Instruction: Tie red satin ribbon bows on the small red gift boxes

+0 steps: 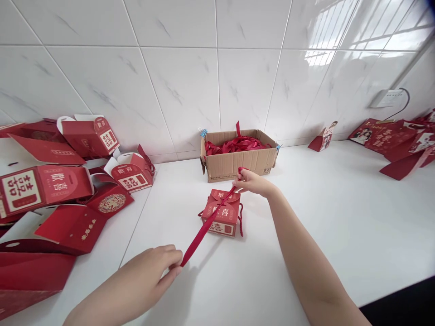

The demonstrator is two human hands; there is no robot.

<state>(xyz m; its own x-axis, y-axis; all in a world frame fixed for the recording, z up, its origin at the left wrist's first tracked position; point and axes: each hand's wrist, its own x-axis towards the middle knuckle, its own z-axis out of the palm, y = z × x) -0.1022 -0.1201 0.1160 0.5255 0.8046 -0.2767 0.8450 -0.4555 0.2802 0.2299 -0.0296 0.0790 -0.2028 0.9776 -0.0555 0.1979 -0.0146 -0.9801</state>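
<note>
A small red gift box (217, 217) with cord handles stands on the white counter in front of me. Across its top runs a red ribbon (200, 235), stretched between my two hands, with a crossing or knot near the lid's middle. My left hand (163, 267), at the near left of the box, pinches one end of the ribbon. Beyond the box's far right corner, my right hand (249, 182) is closed on the other end, close to the front of the cardboard box. Neither hand rests on the gift box itself.
An open cardboard box (238, 168) filled with red ribbons stands against the tiled wall. Several red gift boxes (68, 181) are piled at the left. A small red box (321, 138) and red bags (390, 140) stand at the right, below a wall socket (387, 98).
</note>
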